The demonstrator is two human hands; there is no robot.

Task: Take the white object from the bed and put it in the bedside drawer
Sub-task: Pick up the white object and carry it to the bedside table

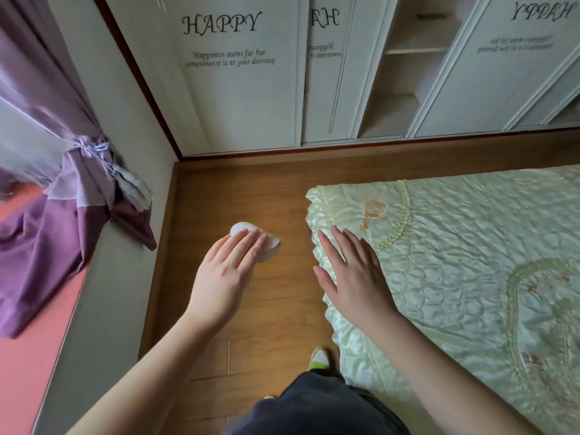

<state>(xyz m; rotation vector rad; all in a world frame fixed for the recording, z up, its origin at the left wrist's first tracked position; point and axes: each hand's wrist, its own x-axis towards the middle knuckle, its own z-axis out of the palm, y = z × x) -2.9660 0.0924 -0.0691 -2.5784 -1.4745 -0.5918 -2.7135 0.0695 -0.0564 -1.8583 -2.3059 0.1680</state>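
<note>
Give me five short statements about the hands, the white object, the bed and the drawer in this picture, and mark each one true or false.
1. The left hand holds the white object. True.
2. The white object lies on the bed. False: it is in the left hand, over the wooden floor.
3. The right hand is open and holds nothing. True.
4. The right hand is over the floor, clear of the bed. False: it is at the bed's near edge.
5. An open bedside drawer is in view. False: none shows.

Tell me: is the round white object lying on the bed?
No: the round white object is in the left hand, out over the brown wooden floor, beside the pale green quilted bed.
</note>
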